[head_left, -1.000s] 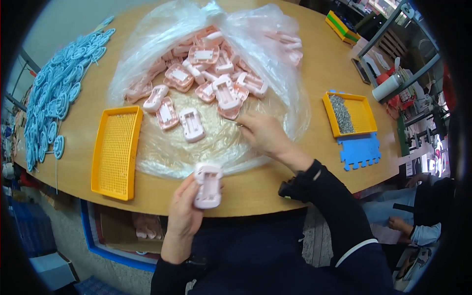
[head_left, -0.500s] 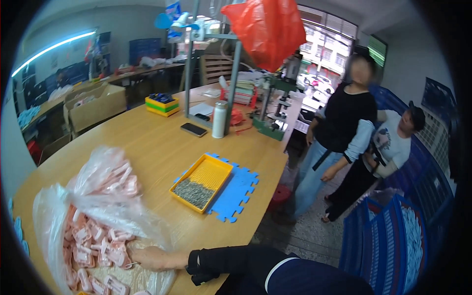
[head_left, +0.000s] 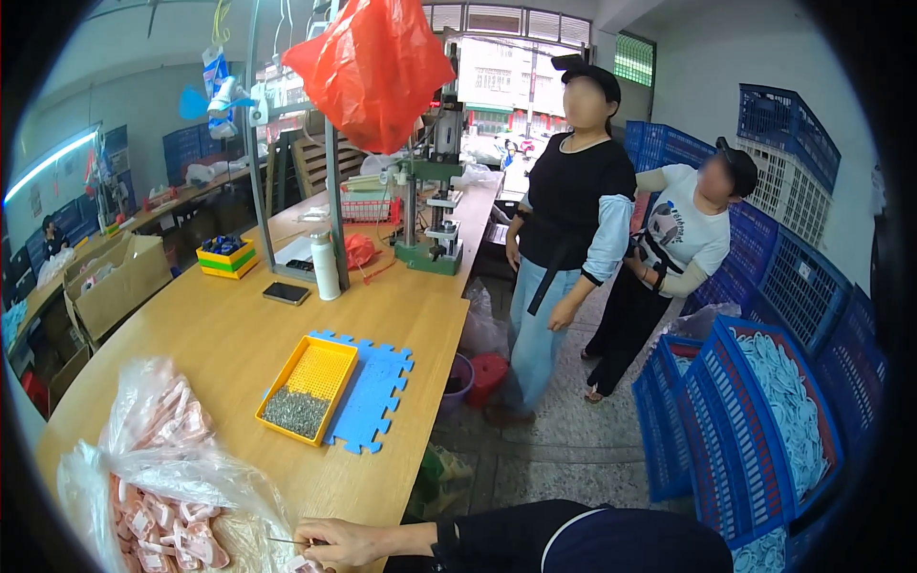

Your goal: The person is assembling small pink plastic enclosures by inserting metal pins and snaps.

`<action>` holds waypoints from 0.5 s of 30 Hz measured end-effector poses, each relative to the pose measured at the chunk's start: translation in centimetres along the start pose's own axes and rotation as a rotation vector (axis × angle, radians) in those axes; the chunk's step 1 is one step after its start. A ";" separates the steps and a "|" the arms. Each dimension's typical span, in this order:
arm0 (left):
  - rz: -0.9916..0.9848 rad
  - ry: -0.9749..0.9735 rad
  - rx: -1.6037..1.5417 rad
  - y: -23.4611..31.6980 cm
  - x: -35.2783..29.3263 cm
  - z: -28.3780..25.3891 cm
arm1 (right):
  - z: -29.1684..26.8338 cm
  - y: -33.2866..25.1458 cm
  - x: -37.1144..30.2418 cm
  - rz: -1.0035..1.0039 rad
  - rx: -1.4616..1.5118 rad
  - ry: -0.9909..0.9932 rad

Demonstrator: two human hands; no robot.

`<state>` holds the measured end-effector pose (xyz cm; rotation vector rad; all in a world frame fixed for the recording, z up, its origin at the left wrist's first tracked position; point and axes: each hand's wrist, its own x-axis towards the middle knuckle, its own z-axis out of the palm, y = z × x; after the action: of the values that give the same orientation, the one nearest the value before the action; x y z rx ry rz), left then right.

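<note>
At the lower edge, my right hand (head_left: 344, 541) reaches leftward, its fingers closed around a thin, dark metal tool (head_left: 283, 541) that points left; its exact kind is unclear. Just below the fingers a small pale pink piece (head_left: 304, 565) shows, cut by the frame edge; I cannot tell if it is held. Left of the hand, an open clear plastic bag (head_left: 181, 465) spreads over many pink plastic parts (head_left: 158, 523). Farther off, a yellow tray (head_left: 341, 384) half filled with small metal pieces (head_left: 294, 413) rests partly on a blue foam mat (head_left: 377, 387). My left hand is out of view.
On the wooden table (head_left: 201, 325) stand a white bottle (head_left: 326, 265), a phone (head_left: 286, 293), a yellow-green box (head_left: 227, 260) and a green press (head_left: 432, 250). A red bag (head_left: 373, 76) hangs above. Two people stand right, near blue crates (head_left: 731, 449).
The view has swung right, so the table and tray sit farther left. My right hand has come away from the pink parts toward the table's near edge, still holding the thin tool.
</note>
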<state>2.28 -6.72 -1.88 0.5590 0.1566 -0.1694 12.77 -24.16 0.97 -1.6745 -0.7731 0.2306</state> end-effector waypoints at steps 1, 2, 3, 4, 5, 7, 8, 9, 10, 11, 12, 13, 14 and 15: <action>-0.029 0.019 -0.035 -0.3 0.1 0.2 | 0.0 0.1 -0.5 -0.079 -0.105 0.054; -0.024 0.010 -0.033 -0.6 0.2 0.4 | 0.2 -0.8 -0.9 -0.119 -0.098 0.053; -0.024 0.002 -0.033 -0.9 0.3 0.7 | -0.2 -1.6 -1.2 -0.128 -0.103 0.056; -0.024 -0.006 -0.033 -1.2 0.4 0.9 | -0.6 -2.6 -1.6 0.048 -0.022 0.024; -0.022 -0.015 -0.029 -1.4 0.4 0.9 | -1.0 -3.7 -2.0 0.226 0.062 -0.005; -0.034 -0.077 -0.070 -1.7 0.4 0.9 | -0.8 -3.8 -3.0 0.143 0.086 0.036; -0.028 -0.088 -0.067 -1.8 0.3 1.6 | -0.7 -3.7 -3.3 0.064 0.110 0.069; -0.030 -0.097 -0.070 -1.9 0.0 2.5 | -0.9 -3.6 -3.5 0.054 0.104 0.070; -0.032 -0.105 -0.072 -1.9 -0.1 3.3 | -1.1 -3.5 -3.7 0.079 0.135 0.087; -0.029 -0.110 -0.068 -2.0 -0.3 3.6 | -1.1 -4.0 -4.1 0.108 0.173 0.106; -0.043 -0.124 -0.082 -2.1 -0.4 3.9 | -1.3 -4.5 -4.4 0.179 0.220 0.110; -0.056 -0.139 -0.095 -2.1 -0.6 4.2 | -1.3 -5.2 -4.7 0.172 0.219 0.110; -0.047 -0.146 -0.094 -2.2 -0.8 4.4 | -1.6 -5.8 -4.8 0.170 0.174 0.119; -0.056 -0.154 -0.094 -2.3 -1.0 4.7 | -1.7 -6.2 -5.0 0.167 0.128 0.128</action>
<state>1.31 -11.03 1.11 0.4458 0.0301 -0.2576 7.69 -28.15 5.94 -1.6162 -0.5128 0.2810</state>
